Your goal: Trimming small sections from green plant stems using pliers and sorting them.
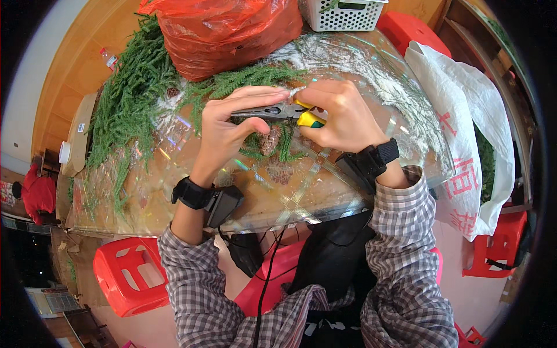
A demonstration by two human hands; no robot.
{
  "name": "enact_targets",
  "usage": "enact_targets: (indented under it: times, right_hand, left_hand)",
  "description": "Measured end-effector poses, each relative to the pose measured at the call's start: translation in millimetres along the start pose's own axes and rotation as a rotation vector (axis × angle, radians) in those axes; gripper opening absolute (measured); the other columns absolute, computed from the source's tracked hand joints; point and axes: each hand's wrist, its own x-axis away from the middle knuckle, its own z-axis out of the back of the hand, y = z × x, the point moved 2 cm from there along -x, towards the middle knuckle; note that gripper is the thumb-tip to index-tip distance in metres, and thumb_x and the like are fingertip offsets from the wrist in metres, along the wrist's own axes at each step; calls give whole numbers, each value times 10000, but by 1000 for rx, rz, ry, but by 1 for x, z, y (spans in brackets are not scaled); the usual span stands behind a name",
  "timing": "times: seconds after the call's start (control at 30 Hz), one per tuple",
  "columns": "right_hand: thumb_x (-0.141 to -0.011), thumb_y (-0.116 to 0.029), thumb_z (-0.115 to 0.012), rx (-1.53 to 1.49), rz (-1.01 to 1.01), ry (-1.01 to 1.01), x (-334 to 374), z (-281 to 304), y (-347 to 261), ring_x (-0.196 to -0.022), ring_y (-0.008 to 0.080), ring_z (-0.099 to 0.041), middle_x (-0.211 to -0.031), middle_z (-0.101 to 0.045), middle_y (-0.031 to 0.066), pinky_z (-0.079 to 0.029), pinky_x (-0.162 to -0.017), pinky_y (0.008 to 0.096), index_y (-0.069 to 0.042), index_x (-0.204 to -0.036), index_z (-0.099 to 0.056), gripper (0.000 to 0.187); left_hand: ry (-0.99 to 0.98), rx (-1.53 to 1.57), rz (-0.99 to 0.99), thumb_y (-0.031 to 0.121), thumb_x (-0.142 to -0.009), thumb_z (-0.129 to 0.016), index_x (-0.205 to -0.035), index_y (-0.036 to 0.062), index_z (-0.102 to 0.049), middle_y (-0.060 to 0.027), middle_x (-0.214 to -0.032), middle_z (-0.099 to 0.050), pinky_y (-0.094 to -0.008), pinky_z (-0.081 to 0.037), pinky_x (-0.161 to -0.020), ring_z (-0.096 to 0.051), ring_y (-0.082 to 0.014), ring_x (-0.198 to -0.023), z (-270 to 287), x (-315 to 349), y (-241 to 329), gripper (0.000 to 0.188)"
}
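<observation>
My right hand (pixel 342 113) is closed around the yellow-and-green handles of a pair of pliers (pixel 272 111). The dark metal jaws point left and lie between the thumb and fingers of my left hand (pixel 229 113). That hand's fingers are stretched out above the jaws, with the thumb apart below; its fingertips come close to my right hand. A small whitish bit shows between the two hands, too small to name. Just below the pliers, a brown pine cone (pixel 269 142) sits among short green sprigs (pixel 285 145) on the table; my hands hide part of them.
Artificial pine branches (pixel 125 98) pile up on the left of the glass-topped table (pixel 243 200). A red plastic bag (pixel 223 35) and a white basket (pixel 342 16) stand at the back. White powder lies scattered. A white sack (pixel 464 116) hangs at right; red stools (pixel 130 275) stand around.
</observation>
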Motion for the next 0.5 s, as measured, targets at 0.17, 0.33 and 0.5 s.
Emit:
enact_targets:
  times: [0.17,0.33,0.5]
  right_hand:
    - [-583,-58,-660,-55,-38,-18,-1,-4,3,-688,335,-573,-713,-578,150,-463,-603,381,7,-847,-604,277]
    - [-593,-84,-662,-44,-99,-97,-2,-4,5,-737,330,-580,-793,-581,140,-469,-638,380,3,-863,-576,297]
    - [-601,-114,-669,78,-145,-94,-5,-5,3,-790,318,-584,-863,-572,121,-472,-668,389,-9,-889,-554,326]
  left_hand:
    - [-16,-43,35,158,-736,-708,-1019,4,-682,-110,-1008,-685,-274,-516,-772,-657,-190,-869,2,2,0,323]
    - [45,-2,71,91,-764,-685,-988,-11,-684,-96,-979,-695,-253,-522,-736,-665,-161,-828,-1,2,0,245]
    - [91,-36,99,53,-783,-661,-964,-20,-685,-98,-969,-697,-257,-521,-748,-666,-158,-853,-1,4,0,197]
